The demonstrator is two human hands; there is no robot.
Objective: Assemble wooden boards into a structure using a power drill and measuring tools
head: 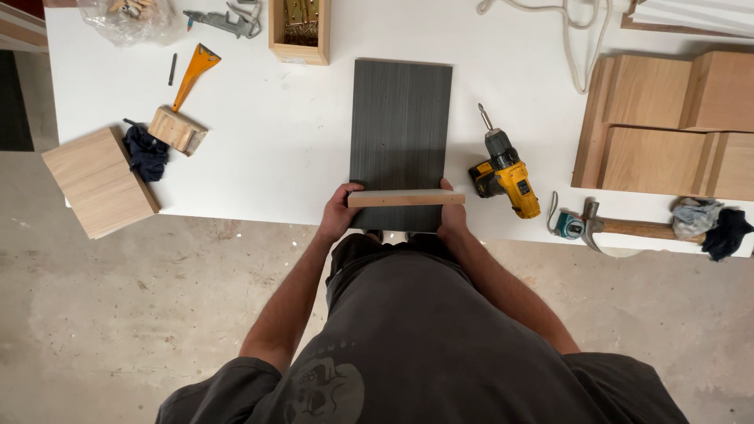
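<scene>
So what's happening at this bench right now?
A person stands at a white workbench and holds a light wooden strip by its ends, left hand on one end and right hand on the other. The strip lies across the near end of a dark grey panel that lies flat on the bench. A yellow cordless drill lies just right of the panel, a hammer further right, untouched.

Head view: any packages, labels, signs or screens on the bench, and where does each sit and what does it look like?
Clear plastic bag: far left corner of the white table, crumpled, with small wooden pieces inside.
Open wooden box: far edge, left of the dark grey panel, rectangular, with brass-coloured hardware inside.
No signs or screens in view.
</scene>
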